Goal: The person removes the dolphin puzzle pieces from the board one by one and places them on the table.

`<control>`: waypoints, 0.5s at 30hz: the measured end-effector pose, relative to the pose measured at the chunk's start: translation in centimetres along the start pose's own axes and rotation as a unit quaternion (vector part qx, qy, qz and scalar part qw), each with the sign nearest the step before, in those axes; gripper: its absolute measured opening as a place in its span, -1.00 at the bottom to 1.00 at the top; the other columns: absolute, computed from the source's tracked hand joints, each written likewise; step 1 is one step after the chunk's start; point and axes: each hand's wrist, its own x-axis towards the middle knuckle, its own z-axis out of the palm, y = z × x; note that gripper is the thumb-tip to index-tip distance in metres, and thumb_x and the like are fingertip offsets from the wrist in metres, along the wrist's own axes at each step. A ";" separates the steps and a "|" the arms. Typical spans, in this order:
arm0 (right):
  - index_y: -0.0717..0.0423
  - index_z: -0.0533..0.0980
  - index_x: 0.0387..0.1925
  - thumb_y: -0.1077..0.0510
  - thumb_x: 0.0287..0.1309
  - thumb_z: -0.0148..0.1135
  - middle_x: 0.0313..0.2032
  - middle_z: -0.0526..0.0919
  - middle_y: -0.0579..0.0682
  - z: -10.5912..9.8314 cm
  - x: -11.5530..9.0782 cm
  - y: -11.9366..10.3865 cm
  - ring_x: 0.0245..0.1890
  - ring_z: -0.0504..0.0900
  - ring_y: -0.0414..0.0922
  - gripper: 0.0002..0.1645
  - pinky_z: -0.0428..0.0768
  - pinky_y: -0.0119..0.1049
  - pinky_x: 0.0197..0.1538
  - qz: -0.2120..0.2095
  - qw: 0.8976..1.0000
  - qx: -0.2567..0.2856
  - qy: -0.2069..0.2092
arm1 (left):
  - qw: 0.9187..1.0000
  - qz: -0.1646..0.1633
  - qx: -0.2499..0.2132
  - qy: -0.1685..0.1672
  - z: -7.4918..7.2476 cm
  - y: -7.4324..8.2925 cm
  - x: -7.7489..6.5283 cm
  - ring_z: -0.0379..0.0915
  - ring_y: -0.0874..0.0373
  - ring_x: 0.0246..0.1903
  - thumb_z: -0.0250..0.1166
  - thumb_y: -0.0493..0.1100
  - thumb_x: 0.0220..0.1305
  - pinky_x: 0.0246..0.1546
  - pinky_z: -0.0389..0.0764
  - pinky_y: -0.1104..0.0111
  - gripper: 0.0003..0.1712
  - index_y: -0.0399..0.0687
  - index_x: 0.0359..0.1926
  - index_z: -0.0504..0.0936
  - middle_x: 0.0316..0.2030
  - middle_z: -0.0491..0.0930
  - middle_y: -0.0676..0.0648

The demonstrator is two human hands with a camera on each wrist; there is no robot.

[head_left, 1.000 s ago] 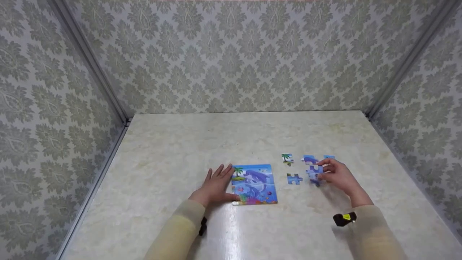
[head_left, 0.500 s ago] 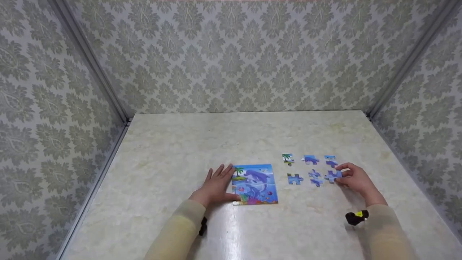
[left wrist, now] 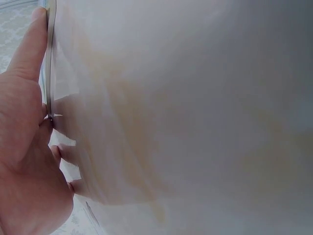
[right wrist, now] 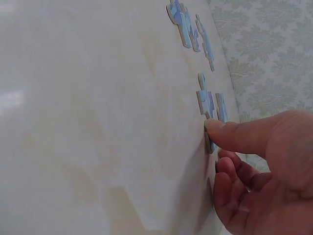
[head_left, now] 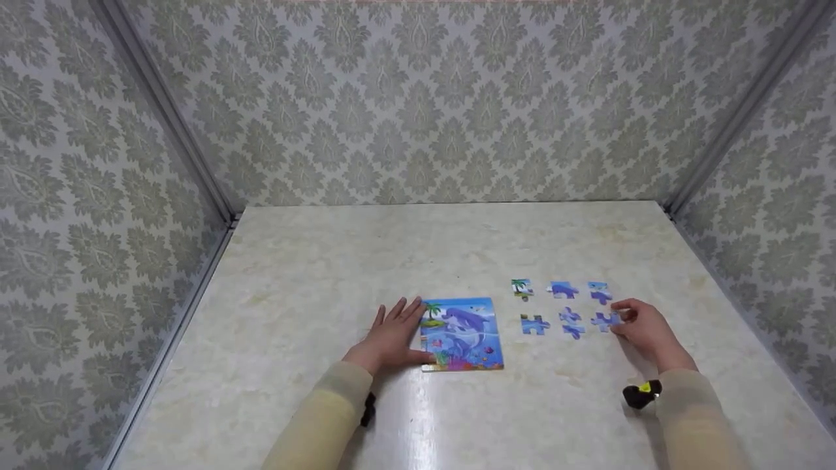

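My left hand (head_left: 390,339) lies with fingers spread along the left side of a dolphin puzzle board (head_left: 462,334), thumb on its lower left corner. In the left wrist view, that hand (left wrist: 29,147) touches the edge of the board. At the right, my right hand (head_left: 648,334) pinches the right side of a blue and purple jigsaw piece (head_left: 603,320) lying on the table. From the right wrist, the thumb presses that jigsaw piece (right wrist: 205,102), while the hand's (right wrist: 266,171) other fingers curl beside it, partly hidden.
Loose jigsaw pieces lie in two rows right of the board: a palm tree piece (head_left: 522,288), a dolphin piece (head_left: 562,290) and a blue piece (head_left: 599,291) behind, and two more pieces in front. Patterned walls (head_left: 418,104) bound the pale table (head_left: 339,248) at back and sides.
My right hand has carried the jigsaw piece rightward and set it at the right end of the front row, shifting it only slightly since half a second ago. My left hand stays put.
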 end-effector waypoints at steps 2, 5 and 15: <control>0.31 0.30 0.41 0.25 0.35 0.25 0.13 0.47 0.36 -0.3 -0.1 0.0 0.05 0.47 0.17 -0.34 0.56 0.07 0.16 -0.012 1.000 -0.004 -0.001 | 1.000 -0.001 -0.002 -0.001 0.0 0.0 0.0 -0.32 -0.14 0.67 0.40 0.42 0.18 0.60 -0.32 -0.23 0.28 -0.02 0.66 -0.04 0.67 -0.13 -0.03; 0.34 0.25 0.41 0.25 0.34 0.25 0.06 0.48 0.34 -0.7 -0.2 0.0 0.00 0.49 0.16 -0.31 0.56 -0.06 0.03 -0.029 1.000 -0.006 0.002 | 1.000 -0.003 -0.004 -0.002 0.1 0.0 0.1 -0.33 -0.13 0.67 0.40 0.41 0.18 0.60 -0.33 -0.22 0.28 -0.01 0.66 -0.04 0.68 -0.14 -0.02; 0.30 0.22 0.44 0.12 0.42 0.23 0.21 0.42 0.39 -0.3 -0.7 -2.1 0.18 0.48 0.27 -0.29 0.66 -0.07 0.00 -0.052 0.998 0.028 0.007 | 1.000 -0.008 -0.001 -0.002 0.1 -0.1 0.0 -0.33 -0.10 0.67 0.40 0.44 0.16 0.61 -0.34 -0.20 0.29 0.01 0.67 -0.05 0.68 -0.15 0.00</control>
